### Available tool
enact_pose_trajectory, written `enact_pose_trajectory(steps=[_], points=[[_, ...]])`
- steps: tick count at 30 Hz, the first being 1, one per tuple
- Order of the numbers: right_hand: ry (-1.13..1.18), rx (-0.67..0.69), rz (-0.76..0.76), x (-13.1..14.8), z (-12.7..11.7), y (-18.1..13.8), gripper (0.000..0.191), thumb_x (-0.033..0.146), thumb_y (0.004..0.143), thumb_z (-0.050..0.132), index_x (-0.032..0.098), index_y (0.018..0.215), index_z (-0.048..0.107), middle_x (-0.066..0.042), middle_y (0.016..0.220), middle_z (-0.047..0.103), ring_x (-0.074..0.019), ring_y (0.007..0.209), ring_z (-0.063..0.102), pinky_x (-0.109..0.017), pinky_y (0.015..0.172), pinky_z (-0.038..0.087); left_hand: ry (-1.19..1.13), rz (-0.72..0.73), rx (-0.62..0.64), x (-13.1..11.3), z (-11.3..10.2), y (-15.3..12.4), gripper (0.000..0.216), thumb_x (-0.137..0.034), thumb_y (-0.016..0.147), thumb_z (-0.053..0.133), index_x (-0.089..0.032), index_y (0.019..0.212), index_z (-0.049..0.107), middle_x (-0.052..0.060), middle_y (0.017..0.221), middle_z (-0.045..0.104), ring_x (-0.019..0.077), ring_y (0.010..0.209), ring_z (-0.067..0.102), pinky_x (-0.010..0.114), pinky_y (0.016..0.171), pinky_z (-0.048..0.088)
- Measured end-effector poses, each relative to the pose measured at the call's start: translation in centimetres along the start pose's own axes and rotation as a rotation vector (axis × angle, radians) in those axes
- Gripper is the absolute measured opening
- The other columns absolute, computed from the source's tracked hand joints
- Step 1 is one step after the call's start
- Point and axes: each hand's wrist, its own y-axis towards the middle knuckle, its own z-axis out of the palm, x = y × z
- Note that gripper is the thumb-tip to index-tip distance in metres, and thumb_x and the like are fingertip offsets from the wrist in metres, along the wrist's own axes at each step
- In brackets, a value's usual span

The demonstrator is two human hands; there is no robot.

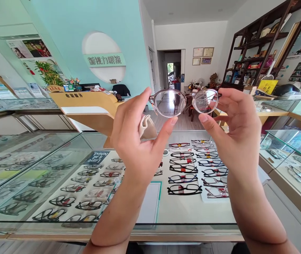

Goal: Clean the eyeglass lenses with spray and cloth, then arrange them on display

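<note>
A pair of round-lensed eyeglasses [170,103] with a thin frame is held up in front of me, above the glass display case. My left hand [137,137] grips the frame at its left side, thumb below the left lens. A folded beige cleaning cloth [147,127] is tucked in the same palm. On the other side, my right hand [236,130] pinches the frame's right edge, thumb under the right lens. The right lens carries faint printed marks. Both hands are closed on the glasses, which are roughly level.
Under the glass of the display case [150,228] lie rows of eyeglasses [184,189] and a dark printed card [97,158]. A wooden counter [87,102] stands beyond at the left. More glass cases [295,148] line the right, below a dark shelf [256,46].
</note>
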Motion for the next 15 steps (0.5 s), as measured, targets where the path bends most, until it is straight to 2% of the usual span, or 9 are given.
enact_pose_trajectory(steps=[3,9,15], points=[[0.026,-0.019,0.010,-0.1,0.4,-0.1,0.051,0.031,0.101,0.075,0.034,0.149,0.057,-0.009,0.141,0.071,-0.0295,0.128,0.072,-0.047,0.087,0.068,-0.019,0.024,-0.009,0.3,0.4,0.0,0.059,-0.051,0.094,0.085,-0.037,0.148,0.066,0.008,0.143,0.071,0.0326,0.134,0.067,0.054,0.112,0.060],[0.038,-0.056,0.090,-0.2,0.6,-0.1,0.053,0.031,0.096,0.081,0.033,0.146,0.063,-0.009,0.141,0.072,-0.0301,0.127,0.072,-0.047,0.089,0.068,0.004,0.079,-0.042,0.7,1.1,-0.2,0.061,-0.049,0.093,0.086,-0.033,0.149,0.066,0.010,0.141,0.073,0.0329,0.128,0.070,0.050,0.103,0.060],[-0.029,-0.069,0.060,0.2,0.5,-0.3,0.054,0.030,0.098,0.078,0.036,0.149,0.061,-0.009,0.142,0.071,-0.0311,0.125,0.072,-0.050,0.088,0.068,-0.041,0.031,-0.059,0.6,1.4,-0.4,0.062,-0.050,0.092,0.087,-0.033,0.148,0.065,0.008,0.143,0.072,0.0291,0.119,0.071,0.046,0.097,0.061]])
